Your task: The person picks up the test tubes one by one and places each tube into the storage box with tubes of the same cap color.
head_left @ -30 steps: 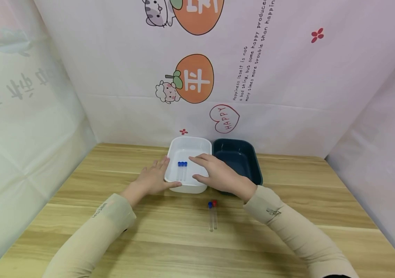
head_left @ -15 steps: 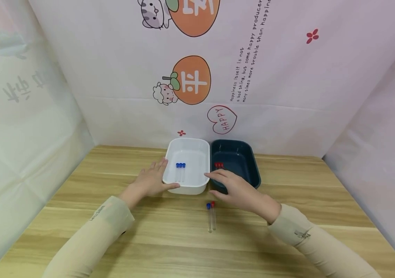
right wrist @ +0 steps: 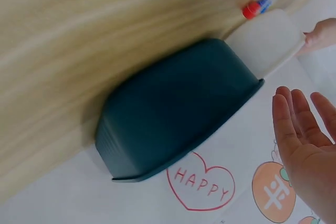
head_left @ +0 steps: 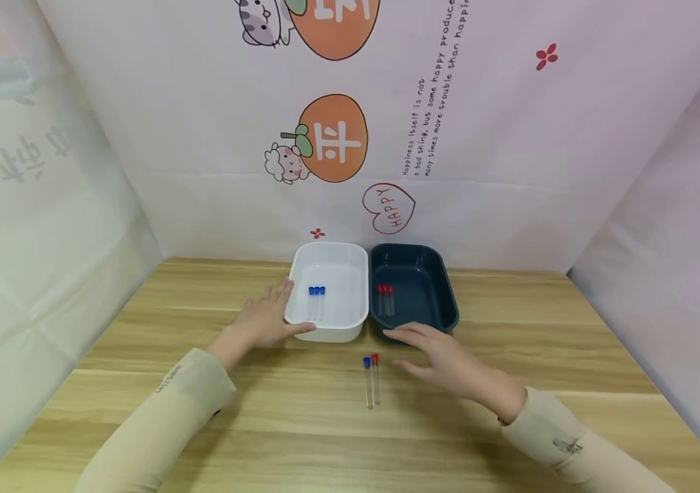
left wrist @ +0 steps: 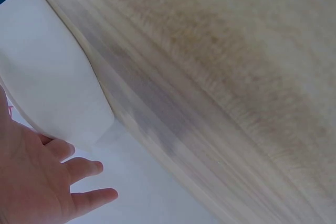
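- I see the wooden tabletop (head_left: 288, 445) carrying everything.
- On it I have a white tub (head_left: 329, 335) and a dark tub (head_left: 451, 291), side by side.
- The left hand (head_left: 261, 321) rests against the white tub, fingers spread, gripping nothing.
- The right hand (head_left: 453, 361) hovers near the dark tub's front, fingers loosely parted, holding nothing.
- I count three blue-capped tubes (head_left: 316, 291) inside the white tub, three red-capped tubes (head_left: 385, 289) inside the dark one.
- A loose blue-capped tube (head_left: 368, 387) and a loose red-capped tube (head_left: 377, 380) lie side by side before the tubs.

Pale printed sheets (head_left: 479, 137) enclose the wood-grain table (head_left: 288, 438) at the back and both sides.
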Motion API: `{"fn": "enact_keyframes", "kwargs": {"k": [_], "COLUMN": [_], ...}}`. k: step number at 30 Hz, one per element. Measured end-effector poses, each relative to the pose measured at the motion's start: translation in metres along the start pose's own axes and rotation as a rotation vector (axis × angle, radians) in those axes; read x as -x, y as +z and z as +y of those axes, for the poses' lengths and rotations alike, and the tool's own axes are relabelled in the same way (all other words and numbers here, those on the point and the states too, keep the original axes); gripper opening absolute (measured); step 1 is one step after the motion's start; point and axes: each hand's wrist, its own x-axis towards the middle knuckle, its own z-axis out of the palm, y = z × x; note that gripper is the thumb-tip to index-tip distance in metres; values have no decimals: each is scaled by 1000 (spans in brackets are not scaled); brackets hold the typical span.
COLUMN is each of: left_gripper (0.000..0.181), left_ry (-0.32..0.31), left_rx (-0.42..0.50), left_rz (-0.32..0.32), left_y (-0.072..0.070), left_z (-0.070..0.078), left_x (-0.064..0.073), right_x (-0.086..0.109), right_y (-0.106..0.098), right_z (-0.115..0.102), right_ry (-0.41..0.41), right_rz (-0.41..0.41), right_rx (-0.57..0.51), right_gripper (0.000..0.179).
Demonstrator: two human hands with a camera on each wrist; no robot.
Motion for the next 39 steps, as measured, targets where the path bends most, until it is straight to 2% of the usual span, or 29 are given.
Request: {"fn": "enact_keyframes", "kwargs": {"k": [7, 12, 17, 26, 39], "left_gripper": [115, 115, 114, 114, 116], "left_ry": [2, 2, 11, 5, 3], "left_rx": [4, 4, 2, 8, -3], "left_rz": [6, 6, 8, 8, 3], "left_y": [0, 0, 2, 0, -1], "left_z": [-1, 0, 0, 0, -1], "left_x": [0, 1, -1, 0, 1], "right_x": [7, 7, 6, -7, -17], "right_y": [8, 16, 23, 30, 40], "right_z": [2, 2, 3, 4, 2], "right_ry": [23, -2, -32, 60, 44], "right_rz": [-83, -139, -139, -259, -269], "right_rx": [-8, 21, 37, 54, 122], "right_gripper": [47, 50, 53, 77, 84]}}
